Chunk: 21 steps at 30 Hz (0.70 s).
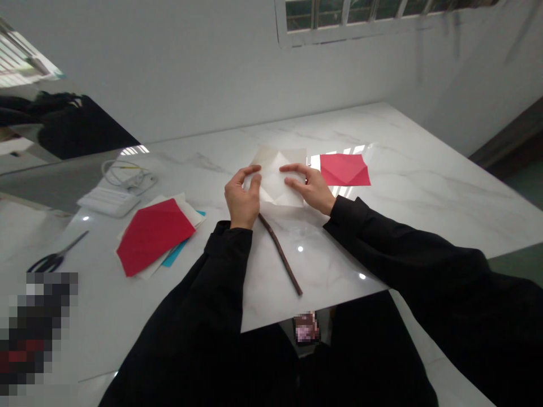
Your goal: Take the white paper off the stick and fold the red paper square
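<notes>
A white sheet of paper with folded edges [278, 183] is between my two hands over the table. My left hand [244, 198] is curled at its left edge, thumb and index finger on the near face. On the opposite edge, my right hand [316, 187] grips with bent fingers. A paler, cream-coloured sheet [294, 155] shows behind the white one; whether the two are joined I cannot tell. Below my left wrist lies a thin dark brown stick [280, 250]. Close to my right hand rests a creased red paper [345, 169].
Left of my arm, a red sheet [155, 237] tops a pile of white and blue papers. Black scissors [55, 257], a white box [108, 200] and a coiled white cable [127, 176] lie farther left. The marble-patterned table [432, 192] meets the wall behind.
</notes>
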Available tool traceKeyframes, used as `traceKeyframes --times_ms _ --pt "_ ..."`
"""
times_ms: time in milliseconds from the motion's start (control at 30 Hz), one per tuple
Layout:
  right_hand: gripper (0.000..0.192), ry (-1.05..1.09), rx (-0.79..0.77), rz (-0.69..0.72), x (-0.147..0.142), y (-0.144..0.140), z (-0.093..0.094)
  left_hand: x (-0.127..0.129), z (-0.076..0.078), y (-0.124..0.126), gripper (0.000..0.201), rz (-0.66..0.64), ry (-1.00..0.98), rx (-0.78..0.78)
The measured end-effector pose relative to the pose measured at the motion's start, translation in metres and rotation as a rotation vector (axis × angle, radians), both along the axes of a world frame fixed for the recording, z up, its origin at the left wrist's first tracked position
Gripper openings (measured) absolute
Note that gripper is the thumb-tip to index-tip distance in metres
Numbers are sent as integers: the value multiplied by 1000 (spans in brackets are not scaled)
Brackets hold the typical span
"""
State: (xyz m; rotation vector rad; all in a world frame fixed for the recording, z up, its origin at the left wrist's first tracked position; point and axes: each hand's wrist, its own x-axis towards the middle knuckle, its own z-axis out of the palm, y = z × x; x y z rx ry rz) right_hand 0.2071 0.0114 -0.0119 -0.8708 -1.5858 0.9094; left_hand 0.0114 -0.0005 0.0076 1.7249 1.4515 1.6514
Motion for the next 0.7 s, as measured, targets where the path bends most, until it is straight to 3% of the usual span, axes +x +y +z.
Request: traceKeyframes --times_ms 167,300,567,700 --pt "41 30 -93 16 1 3 -6 0 -8 6 28 -41 -187 -99" --pt "34 -4 -129 -61 3 4 -5 -2 -14 9 39 -58 -329 -214" --pt "26 40 -116 -148 4 8 -6 -9 -21 17 28 -99 -419 -146" --pt "29 78 -120 -109 4 8 -8 -11 -24 20 29 -109 -481 -174"
